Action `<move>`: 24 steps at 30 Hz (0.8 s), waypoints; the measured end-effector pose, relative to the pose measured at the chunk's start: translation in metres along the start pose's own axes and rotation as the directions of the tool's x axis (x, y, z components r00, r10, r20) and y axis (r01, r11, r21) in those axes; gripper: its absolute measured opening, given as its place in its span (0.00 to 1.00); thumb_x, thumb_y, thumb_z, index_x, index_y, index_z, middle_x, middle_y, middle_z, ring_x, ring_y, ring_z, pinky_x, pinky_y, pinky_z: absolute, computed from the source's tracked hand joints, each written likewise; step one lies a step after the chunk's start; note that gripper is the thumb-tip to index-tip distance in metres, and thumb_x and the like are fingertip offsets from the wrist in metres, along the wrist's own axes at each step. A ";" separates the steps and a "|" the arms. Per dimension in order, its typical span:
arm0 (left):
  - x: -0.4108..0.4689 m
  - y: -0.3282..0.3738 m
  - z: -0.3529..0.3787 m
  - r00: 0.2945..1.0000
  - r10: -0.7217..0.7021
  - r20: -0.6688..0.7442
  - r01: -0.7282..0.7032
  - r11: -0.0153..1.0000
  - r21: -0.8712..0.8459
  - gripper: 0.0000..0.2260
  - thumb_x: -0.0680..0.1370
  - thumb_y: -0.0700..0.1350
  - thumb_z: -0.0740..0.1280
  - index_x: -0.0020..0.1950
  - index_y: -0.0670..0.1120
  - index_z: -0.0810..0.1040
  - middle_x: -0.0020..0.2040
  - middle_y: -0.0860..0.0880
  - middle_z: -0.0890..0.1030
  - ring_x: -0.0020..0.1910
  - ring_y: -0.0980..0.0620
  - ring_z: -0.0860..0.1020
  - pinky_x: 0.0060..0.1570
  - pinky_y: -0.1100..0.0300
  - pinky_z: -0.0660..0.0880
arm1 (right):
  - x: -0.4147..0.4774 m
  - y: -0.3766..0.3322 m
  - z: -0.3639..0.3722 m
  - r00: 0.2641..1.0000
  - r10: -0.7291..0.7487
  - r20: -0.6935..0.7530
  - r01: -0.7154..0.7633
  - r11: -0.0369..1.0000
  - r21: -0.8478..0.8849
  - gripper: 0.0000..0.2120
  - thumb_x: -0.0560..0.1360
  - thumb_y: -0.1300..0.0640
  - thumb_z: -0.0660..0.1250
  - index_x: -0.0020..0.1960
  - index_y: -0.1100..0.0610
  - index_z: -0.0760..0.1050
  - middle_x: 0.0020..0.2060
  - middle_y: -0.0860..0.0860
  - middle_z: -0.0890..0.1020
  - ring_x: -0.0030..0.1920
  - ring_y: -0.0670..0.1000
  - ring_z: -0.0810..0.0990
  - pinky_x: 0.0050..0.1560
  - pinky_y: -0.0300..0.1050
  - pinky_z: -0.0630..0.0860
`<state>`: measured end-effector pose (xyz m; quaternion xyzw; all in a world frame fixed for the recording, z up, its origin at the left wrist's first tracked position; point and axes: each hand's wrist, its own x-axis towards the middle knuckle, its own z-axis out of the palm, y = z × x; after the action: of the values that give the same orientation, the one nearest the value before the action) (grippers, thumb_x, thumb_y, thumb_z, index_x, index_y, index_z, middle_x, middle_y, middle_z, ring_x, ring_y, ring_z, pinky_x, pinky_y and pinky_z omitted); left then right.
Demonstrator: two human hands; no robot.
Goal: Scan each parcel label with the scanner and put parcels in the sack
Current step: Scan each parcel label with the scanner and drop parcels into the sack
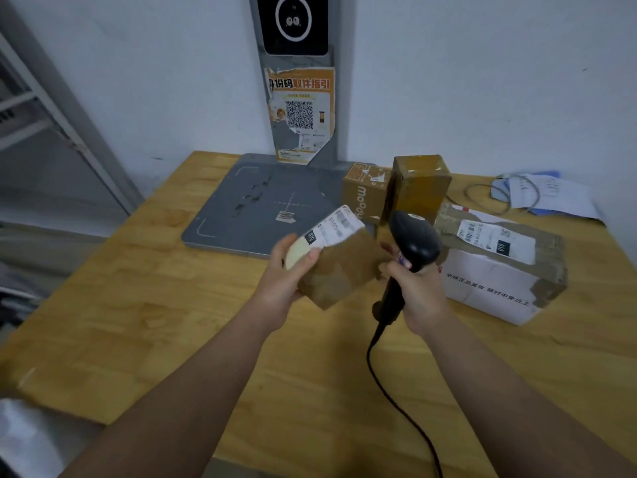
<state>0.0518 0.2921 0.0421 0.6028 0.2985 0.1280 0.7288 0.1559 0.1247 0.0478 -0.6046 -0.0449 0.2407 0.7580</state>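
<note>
My left hand (287, 270) grips a small brown parcel (339, 267) above the table, its white label (332, 226) turned up and tilted. My right hand (415, 288) holds the black handheld scanner (412, 243) by its handle, just right of the parcel; the scanner's head points away from me, beside the label. Its black cord (389, 384) trails down towards me. Three more parcels stand behind: a white and brown box (496, 267) with a label on the right, a tall brown box (418, 189), and a brown printed box (365, 191). No sack is in view.
A wooden table (172, 322) carries a grey scanning pad (262, 208) at the back, with a post bearing an orange QR poster (301, 112) and a black screen. Papers and a grey cable (537, 194) lie at the far right. A metal shelf frame stands left.
</note>
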 end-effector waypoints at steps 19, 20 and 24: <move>0.001 0.007 0.006 0.918 -0.192 0.346 0.003 0.878 0.480 0.34 0.72 0.51 0.72 0.74 0.53 0.62 0.63 0.53 0.77 0.57 0.53 0.79 0.49 0.59 0.77 | 0.003 -0.016 -0.027 0.955 0.081 0.285 0.005 0.957 -0.290 0.11 0.73 0.63 0.71 0.55 0.59 0.78 0.49 0.53 0.86 0.53 0.51 0.84 0.58 0.50 0.77; 0.001 0.005 0.005 0.905 -0.226 0.360 0.025 0.874 0.485 0.34 0.70 0.51 0.71 0.74 0.53 0.64 0.63 0.53 0.78 0.58 0.53 0.78 0.52 0.59 0.77 | 0.004 -0.016 -0.026 0.963 0.071 0.261 0.006 0.959 -0.282 0.10 0.74 0.63 0.71 0.55 0.58 0.78 0.49 0.53 0.86 0.53 0.51 0.84 0.59 0.50 0.76; 0.003 -0.005 0.003 0.926 -0.265 0.270 0.124 0.887 0.444 0.23 0.75 0.47 0.71 0.68 0.52 0.68 0.62 0.52 0.77 0.61 0.52 0.76 0.63 0.51 0.74 | 0.009 -0.015 -0.015 0.999 -0.018 -0.033 0.005 0.933 -0.360 0.22 0.73 0.57 0.74 0.64 0.57 0.72 0.54 0.49 0.82 0.55 0.51 0.80 0.54 0.46 0.75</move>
<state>0.0551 0.2903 0.0367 0.7242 0.2550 -0.1144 0.6304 0.1738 0.1133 0.0556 -0.7370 -0.0781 0.2130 0.6367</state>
